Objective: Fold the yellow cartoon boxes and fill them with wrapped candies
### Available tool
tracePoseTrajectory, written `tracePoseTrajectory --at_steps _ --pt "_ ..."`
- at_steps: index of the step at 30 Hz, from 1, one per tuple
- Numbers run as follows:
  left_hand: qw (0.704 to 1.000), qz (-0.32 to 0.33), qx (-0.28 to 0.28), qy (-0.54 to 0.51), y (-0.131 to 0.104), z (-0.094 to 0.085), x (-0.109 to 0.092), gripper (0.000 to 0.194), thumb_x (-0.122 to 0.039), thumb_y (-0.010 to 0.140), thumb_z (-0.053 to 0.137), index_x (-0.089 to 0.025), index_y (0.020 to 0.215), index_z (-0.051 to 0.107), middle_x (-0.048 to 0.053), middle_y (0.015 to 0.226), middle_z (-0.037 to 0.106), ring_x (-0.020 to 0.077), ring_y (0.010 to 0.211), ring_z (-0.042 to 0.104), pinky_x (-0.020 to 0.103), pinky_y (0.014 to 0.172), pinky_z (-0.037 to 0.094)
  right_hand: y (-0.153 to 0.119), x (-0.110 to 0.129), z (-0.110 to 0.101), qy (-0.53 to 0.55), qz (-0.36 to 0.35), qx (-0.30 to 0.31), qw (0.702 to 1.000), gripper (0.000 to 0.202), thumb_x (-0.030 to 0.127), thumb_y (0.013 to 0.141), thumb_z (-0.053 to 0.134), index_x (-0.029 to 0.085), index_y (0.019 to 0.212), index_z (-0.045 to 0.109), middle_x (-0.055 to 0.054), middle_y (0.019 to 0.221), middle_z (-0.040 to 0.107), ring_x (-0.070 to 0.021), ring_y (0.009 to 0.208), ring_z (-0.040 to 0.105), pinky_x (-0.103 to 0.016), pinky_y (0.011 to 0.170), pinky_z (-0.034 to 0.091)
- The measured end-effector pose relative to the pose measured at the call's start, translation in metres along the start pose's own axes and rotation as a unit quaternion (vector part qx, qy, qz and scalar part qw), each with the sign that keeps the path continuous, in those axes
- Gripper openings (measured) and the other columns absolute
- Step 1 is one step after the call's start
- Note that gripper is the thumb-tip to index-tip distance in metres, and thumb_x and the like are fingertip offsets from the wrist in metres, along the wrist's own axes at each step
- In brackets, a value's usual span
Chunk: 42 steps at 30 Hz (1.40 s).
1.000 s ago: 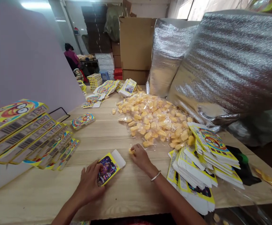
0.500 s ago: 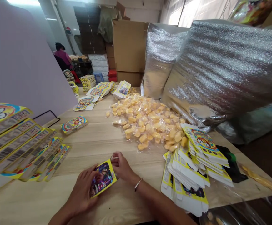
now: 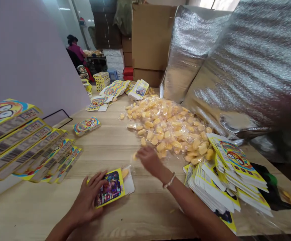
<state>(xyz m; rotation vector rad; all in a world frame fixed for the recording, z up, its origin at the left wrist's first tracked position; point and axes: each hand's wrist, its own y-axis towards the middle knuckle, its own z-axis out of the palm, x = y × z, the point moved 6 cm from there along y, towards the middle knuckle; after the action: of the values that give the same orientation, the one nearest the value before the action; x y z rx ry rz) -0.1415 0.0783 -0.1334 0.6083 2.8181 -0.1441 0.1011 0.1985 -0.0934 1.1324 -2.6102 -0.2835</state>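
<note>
My left hand (image 3: 87,197) grips a small yellow-edged box (image 3: 109,188) with a dark picture on top, lying on the table. The box's right end is open, its white flap (image 3: 128,183) sticking out, with a yellow wrapped piece (image 3: 125,173) at the opening. My right hand (image 3: 150,161), with a bracelet at the wrist, is above the table at the near edge of a heap of wrapped yellow pieces (image 3: 165,124). Its fingers are bent together near a small yellow piece (image 3: 134,156); whether they hold it is unclear.
Flat cartons (image 3: 218,187) are piled at the right. Filled-out boxes (image 3: 27,147) stand stacked at the left, with a single box (image 3: 87,126) beyond them. Silver foil bags (image 3: 251,73) and a cardboard box (image 3: 152,36) rise behind. A person (image 3: 76,50) sits far back.
My right hand has left the box's open end and moved forward and right to the heap. The flap and the piece at the opening now show. The view has shifted.
</note>
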Motion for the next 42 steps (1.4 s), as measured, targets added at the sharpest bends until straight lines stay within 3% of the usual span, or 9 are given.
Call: tracePoseTrajectory --at_steps 4,8,13,18,22,26,29,36,42 --pt "1.0 -0.006 0.004 -0.002 0.001 -0.001 -0.002 0.063 -0.034 0.06 0.063 -0.028 0.121 0.048 0.01 0.153 0.033 0.0363 0.137 0.031 0.058 0.107 0.017 -0.049 0.064 0.03 0.094 -0.134 -0.003 0.987 0.013 0.018 0.093 0.052 0.019 0.092 0.065 -0.005 0.102 0.068 -0.0203 0.105 0.054 -0.037 0.092 0.043" --pt "1.0 0.0 -0.008 0.008 0.001 -0.006 -0.004 0.06 -0.034 0.061 0.062 -0.027 0.119 0.049 0.01 0.152 0.034 0.0355 0.137 0.031 0.056 0.107 0.019 -0.049 0.084 0.042 0.225 -0.065 -0.015 0.972 0.021 0.007 0.091 0.047 0.016 0.104 0.06 -0.007 0.11 0.065 -0.0161 0.107 0.056 -0.029 0.094 0.046" --pt "1.0 0.019 -0.012 0.009 -0.001 -0.005 -0.004 0.06 -0.039 0.063 0.061 -0.028 0.121 0.047 0.01 0.153 0.033 0.0344 0.136 0.032 0.054 0.106 0.019 -0.061 0.082 0.029 0.232 0.153 -0.052 0.959 0.034 0.008 0.081 0.051 0.013 0.115 0.055 -0.016 0.124 0.053 -0.0242 0.117 0.047 -0.04 0.1 0.043" --pt "0.999 0.028 -0.04 0.016 -0.003 -0.001 0.001 0.061 -0.041 0.062 0.062 -0.028 0.119 0.047 0.012 0.151 0.036 0.0356 0.135 0.034 0.055 0.105 0.021 -0.067 0.11 0.031 0.248 0.072 0.062 0.964 0.026 0.012 0.076 0.056 0.013 0.1 0.064 -0.011 0.107 0.064 -0.0222 0.101 0.054 -0.033 0.092 0.045" --pt "0.998 0.043 -0.033 0.022 -0.011 0.005 0.007 0.063 -0.042 0.064 0.062 -0.029 0.123 0.044 0.011 0.151 0.035 0.0347 0.136 0.032 0.054 0.106 0.023 -0.026 0.08 0.031 0.245 0.043 0.154 0.956 0.016 0.014 0.08 0.056 0.019 0.085 0.07 0.0 0.082 0.07 -0.0135 0.077 0.063 -0.02 0.072 0.047" --pt "0.998 0.023 -0.051 0.042 -0.02 0.015 0.019 0.068 -0.038 0.062 0.062 -0.03 0.127 0.041 0.011 0.152 0.035 0.0362 0.135 0.035 0.056 0.105 0.026 0.035 -0.007 0.007 0.103 0.185 0.015 0.977 0.028 0.015 0.088 0.049 0.011 0.112 0.063 -0.016 0.121 0.062 -0.0239 0.115 0.055 -0.036 0.098 0.041" --pt "0.996 0.026 -0.073 0.048 -0.022 0.02 0.023 0.072 -0.036 0.058 0.063 -0.031 0.126 0.042 0.011 0.15 0.038 0.0387 0.132 0.039 0.058 0.103 0.028 0.058 -0.04 0.008 0.046 0.225 -0.018 0.973 0.039 0.007 0.09 0.04 0.0 0.127 0.051 -0.029 0.139 0.043 -0.036 0.133 0.036 -0.055 0.107 0.026" --pt "0.999 0.021 -0.038 0.022 -0.015 0.003 0.008 0.061 -0.037 0.062 0.062 -0.03 0.12 0.047 0.01 0.151 0.037 0.0361 0.134 0.035 0.055 0.105 0.024 -0.014 0.025 0.051 0.09 0.082 0.001 0.993 0.032 0.021 0.092 0.048 0.015 0.122 0.059 -0.018 0.136 0.05 -0.0286 0.13 0.043 -0.047 0.106 0.038" --pt "1.0 0.012 -0.007 0.014 -0.01 -0.006 0.003 0.059 -0.039 0.062 0.062 -0.027 0.118 0.049 0.011 0.151 0.035 0.0366 0.134 0.033 0.056 0.105 0.021 -0.068 0.039 0.042 0.289 0.149 -0.106 0.94 0.036 0.008 0.085 0.049 0.017 0.118 0.059 -0.012 0.118 0.058 -0.0178 0.108 0.057 -0.033 0.094 0.049"
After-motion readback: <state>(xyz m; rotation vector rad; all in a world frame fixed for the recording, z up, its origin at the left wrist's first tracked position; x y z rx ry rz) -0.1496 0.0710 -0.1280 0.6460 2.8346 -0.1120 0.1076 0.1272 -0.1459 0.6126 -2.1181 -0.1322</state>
